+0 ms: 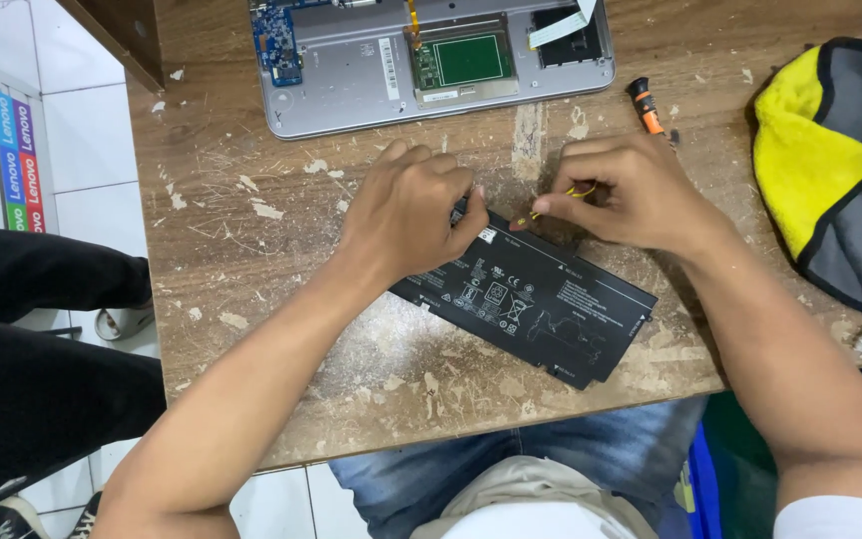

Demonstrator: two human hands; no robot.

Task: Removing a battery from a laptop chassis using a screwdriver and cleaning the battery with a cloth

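A flat black laptop battery [531,299] lies slanted on the worn wooden table [251,260]. My left hand [406,205] presses on the battery's upper left corner, fingers curled over its edge. My right hand [626,190] sits just beyond the battery's top edge and pinches thin yellow wires [556,200] between thumb and forefinger, close to the left thumb. Where the wires end is hidden under the fingers.
An opened silver laptop base [351,80] with a blue circuit board and green panel lies at the table's far edge. An orange-handled screwdriver [646,105] rests behind my right hand. A yellow and grey bag [830,160] sits at right. Another person's dark-clothed legs [22,339] are at left.
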